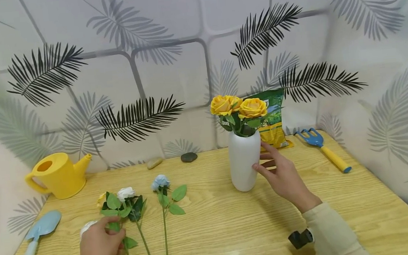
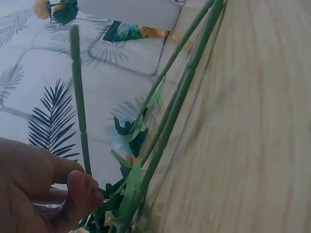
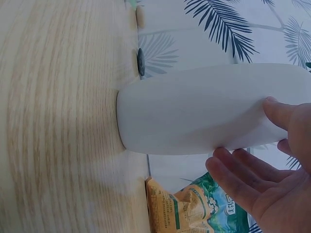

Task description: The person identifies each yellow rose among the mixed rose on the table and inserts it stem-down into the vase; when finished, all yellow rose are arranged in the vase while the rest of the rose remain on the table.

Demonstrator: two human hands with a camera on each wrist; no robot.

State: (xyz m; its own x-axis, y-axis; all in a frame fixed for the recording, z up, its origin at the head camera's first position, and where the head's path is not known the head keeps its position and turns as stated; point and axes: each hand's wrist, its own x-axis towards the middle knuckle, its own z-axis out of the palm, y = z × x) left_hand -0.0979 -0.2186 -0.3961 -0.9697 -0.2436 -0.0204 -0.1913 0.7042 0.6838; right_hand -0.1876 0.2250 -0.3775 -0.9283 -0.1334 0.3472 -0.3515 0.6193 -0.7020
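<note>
The right hand (image 1: 283, 174) rests with relaxed, nearly straight fingers against the right side of the white vase (image 1: 245, 161), thumb and fingertips touching it. The vase stands upright mid-table, holding yellow roses (image 1: 237, 105). The left hand (image 1: 98, 247), at the near left, pinches the stem of a white rose (image 1: 126, 193) lying on the wooden table (image 1: 360, 203). A blue rose (image 1: 160, 182) lies just right of it.

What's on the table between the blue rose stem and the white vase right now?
Nothing: in the head view the wood between the blue rose and the white vase is bare table. The right hand touches the vase's far side.
</note>
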